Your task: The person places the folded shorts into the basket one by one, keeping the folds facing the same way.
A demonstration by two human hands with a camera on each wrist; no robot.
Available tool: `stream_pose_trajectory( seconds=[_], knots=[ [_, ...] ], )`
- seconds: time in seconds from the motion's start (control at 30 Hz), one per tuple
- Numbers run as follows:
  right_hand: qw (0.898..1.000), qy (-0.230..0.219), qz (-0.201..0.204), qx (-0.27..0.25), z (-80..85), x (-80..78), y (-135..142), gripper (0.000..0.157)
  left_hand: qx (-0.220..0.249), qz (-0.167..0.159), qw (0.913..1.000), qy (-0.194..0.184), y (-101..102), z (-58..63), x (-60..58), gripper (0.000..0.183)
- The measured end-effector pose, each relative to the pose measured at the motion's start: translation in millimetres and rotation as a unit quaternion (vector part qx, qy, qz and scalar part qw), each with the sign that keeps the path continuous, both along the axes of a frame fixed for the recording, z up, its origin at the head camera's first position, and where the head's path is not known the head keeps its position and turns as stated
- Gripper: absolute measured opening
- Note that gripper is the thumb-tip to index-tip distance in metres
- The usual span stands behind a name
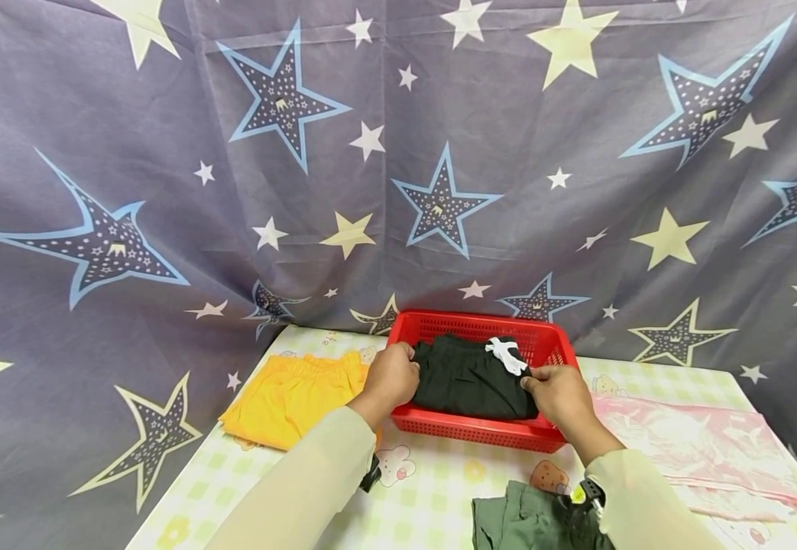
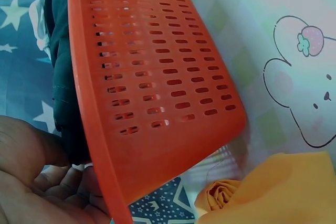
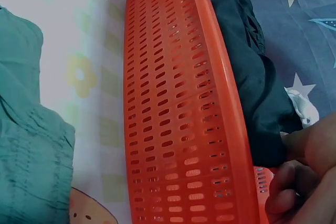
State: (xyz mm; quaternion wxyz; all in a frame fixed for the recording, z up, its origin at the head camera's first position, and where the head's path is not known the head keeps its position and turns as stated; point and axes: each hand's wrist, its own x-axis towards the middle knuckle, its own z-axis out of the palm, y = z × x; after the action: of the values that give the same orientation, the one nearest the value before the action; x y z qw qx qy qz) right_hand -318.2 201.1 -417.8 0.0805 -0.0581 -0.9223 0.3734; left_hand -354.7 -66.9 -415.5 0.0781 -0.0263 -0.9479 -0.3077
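Observation:
A folded black garment with a gathered waistband (image 1: 470,378) and a white drawstring bow (image 1: 506,356) lies over the opening of a red perforated plastic basket (image 1: 481,432). My left hand (image 1: 396,374) grips the garment's left end, thumb on top. At its right end, just below the white bow, my right hand (image 1: 558,393) pinches the cloth between thumb and fingers. In the left wrist view, the left fingers (image 2: 68,190) curl under the black cloth beside the basket rim. The right wrist view has the right hand (image 3: 304,171) at the cloth's near corner, close inside the rim.
Folded yellow shorts (image 1: 295,397) lie left of the basket. A pink garment in clear plastic (image 1: 701,451) lies to the right, and a dark green garment (image 1: 518,516) near the front. The table has a checked cartoon cloth (image 1: 432,504); a star-patterned curtain (image 1: 343,183) hangs behind.

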Motion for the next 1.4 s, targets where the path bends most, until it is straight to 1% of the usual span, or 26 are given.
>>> stream_pose_trajectory(
  seconds=[0.17, 0.33, 0.47, 0.57, 0.67, 0.77, 0.87, 0.97, 1.13, 1.27, 1.4],
  knots=[
    [1.0, -0.009, 0.007, 0.015, -2.2, -3.1, 0.3, 0.025, -0.011, -0.006, 0.9999, 0.006, 1.2, -3.7, -3.4, 0.014],
    [1.0, -0.011, 0.013, 0.022, -3.6, -5.6, 1.8, 0.024, -0.019, -0.013, 0.9997, 0.008, 4.6, -6.7, -6.6, 0.001],
    [0.999, -0.011, 0.02, 0.038, -3.9, -6.2, 3.8, 0.023, -0.023, -0.02, 0.9994, 0.014, 7.9, -9.9, -7.1, 0.014],
    [0.998, -0.016, 0.021, 0.048, -4.2, -6.4, 4.9, 0.023, -0.03, -0.025, 0.9991, 0.02, 10.0, -12.1, -5.7, 0.014],
    [0.999, -0.034, 0.016, 0.037, -4.8, -6.6, 4.5, 0.024, -0.042, -0.027, 0.9985, 0.025, 11.5, -14.1, -4.6, 0.013],
    [0.998, -0.054, 0.013, 0.031, -6.0, -6.7, 3.8, 0.026, -0.046, -0.03, 0.9983, 0.02, 12.8, -16.1, -4.4, 0.019],
    [0.997, -0.061, 0.014, 0.042, -7.6, -6.8, 2.5, 0.027, -0.046, -0.032, 0.9984, 0.011, 13.7, -18.8, -4.9, 0.03],
    [0.997, -0.07, 0.015, 0.028, -9.4, -7.8, 0.7, 0.026, -0.048, -0.029, 0.9984, 0.003, 14.4, -20.9, -5.5, 0.036],
    [0.997, -0.081, 0.017, -0.004, -11.5, -8.5, -1.8, 0.022, -0.053, -0.031, 0.9981, 0.001, 15.5, -22.8, -6.3, 0.039],
    [0.996, -0.081, 0.024, 0.007, -10.7, -8.3, -1.8, 0.02, -0.051, -0.036, 0.998, 0.006, 17.0, -25.0, -7.0, 0.038],
    [0.995, -0.085, 0.033, 0.035, -11.1, -8.6, -0.6, 0.014, -0.051, -0.035, 0.9981, 0.002, 18.6, -26.5, -8.0, 0.033]
  ],
)
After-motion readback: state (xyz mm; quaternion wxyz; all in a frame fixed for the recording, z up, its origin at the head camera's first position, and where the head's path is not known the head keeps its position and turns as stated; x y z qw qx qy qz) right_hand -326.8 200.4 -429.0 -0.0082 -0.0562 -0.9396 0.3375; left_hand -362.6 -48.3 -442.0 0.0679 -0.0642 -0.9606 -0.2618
